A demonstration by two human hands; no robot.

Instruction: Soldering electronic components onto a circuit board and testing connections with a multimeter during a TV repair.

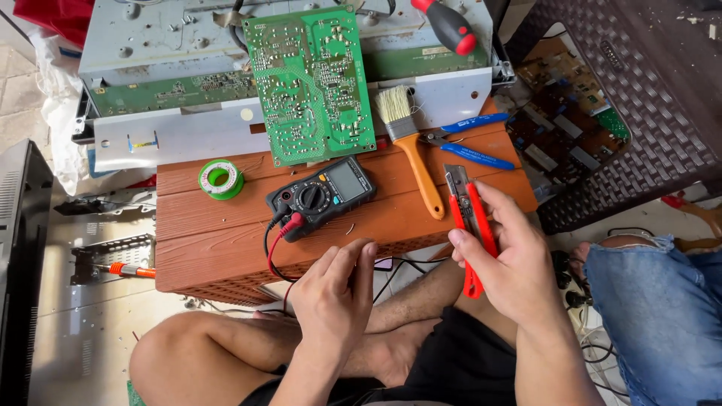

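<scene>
My right hand [505, 256] grips a red utility knife [466, 214], blade end pointing away over the front edge of a brown plastic stool [210, 233]. My left hand [335, 293] hovers below the stool's front edge with fingers curled and pinched together; whether it holds something small I cannot tell. A black multimeter [322, 194] with red and black leads lies on the stool just beyond my left hand. A green circuit board [312, 83] leans on a grey metal chassis [150, 45] behind it.
On the stool lie a paint brush with an orange handle [410, 143], blue-handled pliers [466, 139] and a green solder spool [220, 179]. A red and black screwdriver [450, 26] rests on the chassis. A dark wicker chair [639, 113] stands right; another person's denim-clad knee [662, 301] sits nearby.
</scene>
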